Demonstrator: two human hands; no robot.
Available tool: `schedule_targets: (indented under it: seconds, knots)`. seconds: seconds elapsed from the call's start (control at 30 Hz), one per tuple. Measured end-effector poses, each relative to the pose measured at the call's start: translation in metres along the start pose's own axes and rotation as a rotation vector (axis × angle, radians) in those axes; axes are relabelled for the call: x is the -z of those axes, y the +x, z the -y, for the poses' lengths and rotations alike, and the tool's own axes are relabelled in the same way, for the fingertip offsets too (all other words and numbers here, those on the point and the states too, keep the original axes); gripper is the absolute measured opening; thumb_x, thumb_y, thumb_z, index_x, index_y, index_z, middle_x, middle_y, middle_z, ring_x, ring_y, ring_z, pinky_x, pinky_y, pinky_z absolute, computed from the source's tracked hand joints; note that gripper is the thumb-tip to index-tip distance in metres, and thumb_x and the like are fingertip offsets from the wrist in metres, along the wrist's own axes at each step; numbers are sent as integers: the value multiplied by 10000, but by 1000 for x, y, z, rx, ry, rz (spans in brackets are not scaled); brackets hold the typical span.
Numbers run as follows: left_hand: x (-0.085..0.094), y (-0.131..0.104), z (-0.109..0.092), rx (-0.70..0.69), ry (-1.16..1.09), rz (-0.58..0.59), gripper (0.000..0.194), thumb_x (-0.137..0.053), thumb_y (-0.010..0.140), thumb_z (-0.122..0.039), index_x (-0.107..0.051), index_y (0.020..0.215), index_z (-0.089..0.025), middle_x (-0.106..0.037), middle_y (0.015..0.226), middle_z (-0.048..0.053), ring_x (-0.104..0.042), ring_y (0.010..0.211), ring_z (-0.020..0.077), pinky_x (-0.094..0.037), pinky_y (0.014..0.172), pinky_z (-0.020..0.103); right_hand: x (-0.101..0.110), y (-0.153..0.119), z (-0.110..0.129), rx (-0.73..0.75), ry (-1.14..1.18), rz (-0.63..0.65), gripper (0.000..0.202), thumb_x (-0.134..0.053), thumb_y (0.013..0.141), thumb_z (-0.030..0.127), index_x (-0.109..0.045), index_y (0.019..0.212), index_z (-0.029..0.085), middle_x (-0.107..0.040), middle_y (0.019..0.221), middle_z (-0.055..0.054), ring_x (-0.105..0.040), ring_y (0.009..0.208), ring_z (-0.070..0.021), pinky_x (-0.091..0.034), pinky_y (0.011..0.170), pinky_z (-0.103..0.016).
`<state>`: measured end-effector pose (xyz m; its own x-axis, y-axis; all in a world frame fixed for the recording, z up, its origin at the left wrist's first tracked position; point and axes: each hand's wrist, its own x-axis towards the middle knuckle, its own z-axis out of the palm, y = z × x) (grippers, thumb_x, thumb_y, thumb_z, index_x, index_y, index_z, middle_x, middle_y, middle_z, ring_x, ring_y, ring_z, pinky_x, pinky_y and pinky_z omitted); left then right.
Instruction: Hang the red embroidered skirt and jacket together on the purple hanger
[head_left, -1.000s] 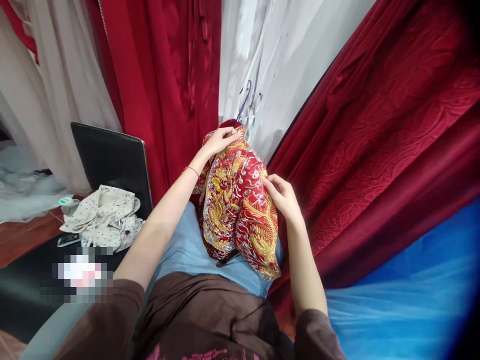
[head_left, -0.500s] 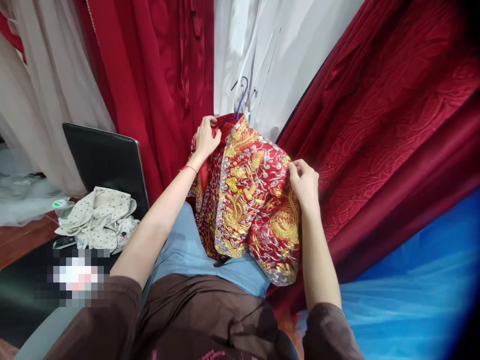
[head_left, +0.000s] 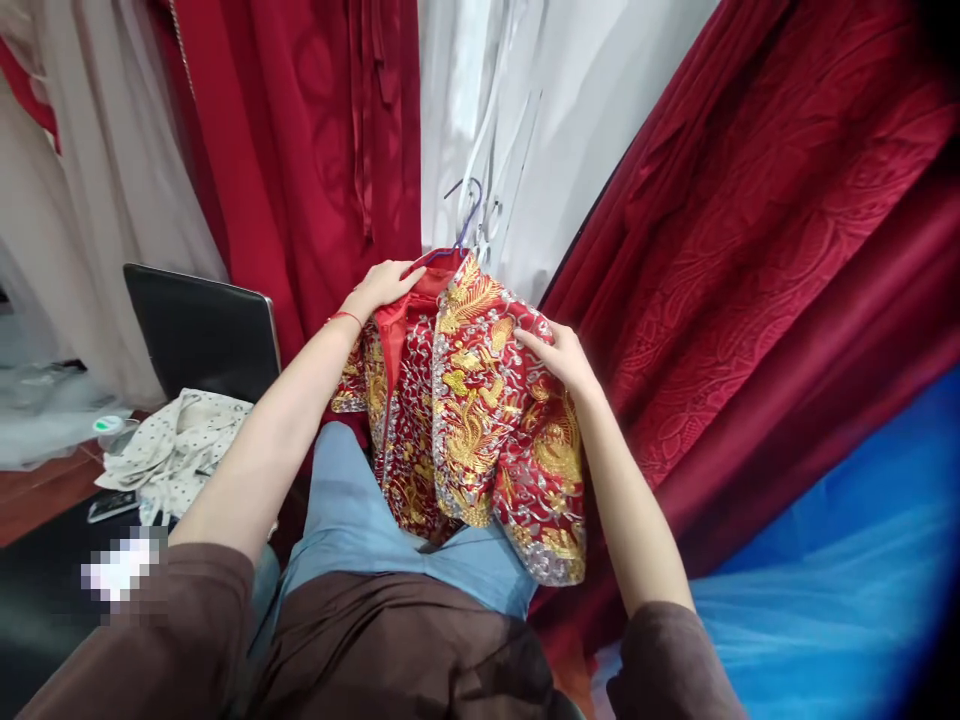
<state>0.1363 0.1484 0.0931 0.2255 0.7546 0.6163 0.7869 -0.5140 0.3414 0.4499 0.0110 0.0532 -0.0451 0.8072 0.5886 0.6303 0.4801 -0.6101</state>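
A red jacket [head_left: 472, 400] with gold and silver embroidery hangs on a purple hanger [head_left: 470, 213] in front of my knees, its front edges parted so that the red lining shows. My left hand [head_left: 384, 286] grips the jacket at the shoulder on the left, beside the collar, with the fingers over the top. On the opposite shoulder, my right hand [head_left: 559, 357] holds the cloth, thumb laid across the front. Some of the fingers of this hand are hidden behind the sleeve. The jacket's lower edge hangs against my blue trousers [head_left: 352, 500].
Red gowns [head_left: 322, 130] hang behind on the left, and dark red patterned cloth [head_left: 720, 250] fills the right. White hangers [head_left: 495, 130] hang at the back. Left stands a black chair [head_left: 202, 330] with dotted white cloth [head_left: 180, 445] and a phone [head_left: 112, 505]. Blue tulle [head_left: 810, 600] lies lower right.
My left hand has moved left along the shoulder, opening the front wider. My right hand has shifted from the sleeve's outer edge up and inward onto the shoulder.
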Motion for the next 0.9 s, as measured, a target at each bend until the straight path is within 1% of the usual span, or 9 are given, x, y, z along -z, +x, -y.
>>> schedule_targets:
  seconds: [0.07,0.13,0.27,0.4,0.57,0.67,0.73,0.8,0.9]
  knots:
    - [6,2,-3,-29,131,-29,519,-386,979,-527,-715,1171,-175,-742,1111,145,-655,1106,291,-441,940,334,2,7,-4,-8,99,-12,544,-698,735,666,-718,970,176,-748,897,-66,-680,852,-264,-550,752,-370]
    - [15,7,-9,-38,182,-57,534,-360,985,-549,-731,1127,-191,-752,1047,138,-664,1072,289,-440,912,333,7,14,-3,-23,194,-24,547,-729,715,644,-727,993,173,-756,926,-69,-692,860,-267,-564,747,-374]
    - [37,15,-23,-33,225,-136,544,-359,983,-571,-732,1099,-193,-744,1028,132,-654,1056,286,-425,927,354,22,29,8,-11,301,-52,542,-776,698,592,-732,1046,179,-760,991,-82,-705,882,-270,-580,763,-395]
    - [49,7,-37,-20,221,-147,541,-409,965,-578,-729,1044,-150,-727,1001,140,-636,1064,302,-413,974,398,34,32,9,-49,345,-41,533,-816,667,570,-742,1019,176,-764,961,-99,-711,868,-283,-590,746,-414]
    - [38,-15,-41,9,173,-65,542,-425,954,-581,-724,992,-131,-710,965,161,-635,1065,326,-414,1000,457,29,18,-11,-127,378,0,546,-833,652,551,-745,1043,180,-766,976,-81,-707,848,-261,-582,782,-408]
    - [30,-17,-29,28,102,-26,577,-391,950,-618,-714,1010,-144,-708,1003,176,-646,1058,348,-425,985,484,23,19,-25,-92,273,-20,587,-810,666,573,-728,1085,170,-759,994,-78,-694,862,-247,-565,808,-398]
    - [24,-18,-17,37,25,30,612,-450,898,-682,-686,1090,-150,-703,1067,183,-645,1058,352,-441,974,480,21,23,-34,-72,157,-22,580,-796,671,594,-723,1049,160,-753,973,-81,-679,866,-247,-554,798,-389]
    - [15,-25,-5,68,6,27,741,-625,773,-708,-609,1233,-128,-659,1205,212,-610,1129,371,-440,999,481,20,26,-41,-49,67,-37,554,-780,680,611,-710,1003,166,-743,964,-77,-663,866,-241,-541,785,-371]
    - [-8,-50,8,216,106,-108,1073,-861,548,-580,-452,1395,-63,-486,1418,300,-482,1289,449,-404,1055,532,19,27,-49,13,19,-73,575,-749,704,623,-671,1069,185,-722,991,-62,-645,877,-228,-523,793,-352]
